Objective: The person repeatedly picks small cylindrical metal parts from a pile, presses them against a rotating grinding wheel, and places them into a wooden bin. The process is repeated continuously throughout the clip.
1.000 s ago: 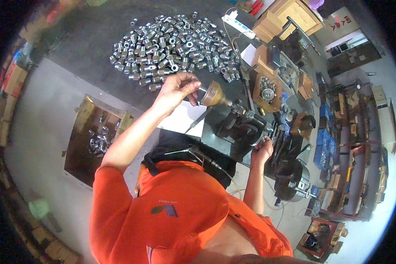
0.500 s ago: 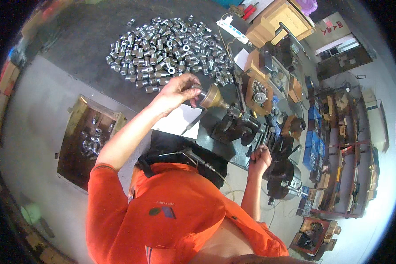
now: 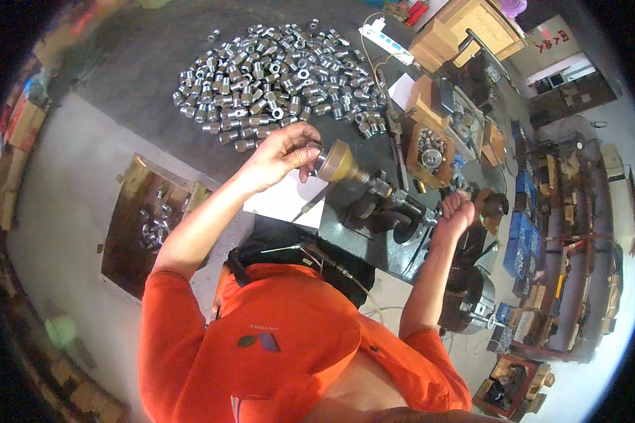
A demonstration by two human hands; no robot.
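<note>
A small grey metal fitting (image 3: 317,151) is pinched in my left hand (image 3: 283,156), thumb and fingers closed on it. It meets the wide end of a brownish-yellow cone-shaped cup (image 3: 337,162). The cup's narrow end joins the spindle of a dark bench machine (image 3: 402,209). At the far end of that machine my right hand (image 3: 456,213) is curled closed; its fingers hide whatever they grip. Beyond my left hand lies a large heap of metal fittings (image 3: 275,84) on the dark tabletop. White paper (image 3: 282,201) lies below my left wrist.
On the left, a wooden box (image 3: 130,243) holds several loose fittings. An air blow gun (image 3: 317,255) with a hose lies on black cloth by my waist. Behind the machine are a cardboard box of parts (image 3: 430,156) and a white power strip (image 3: 386,44). Shelves (image 3: 564,247) stand right.
My right hand has moved up and outward along the machine to its far end. My left hand stays at the cup with the metal fitting. The whole view has shifted slightly.
</note>
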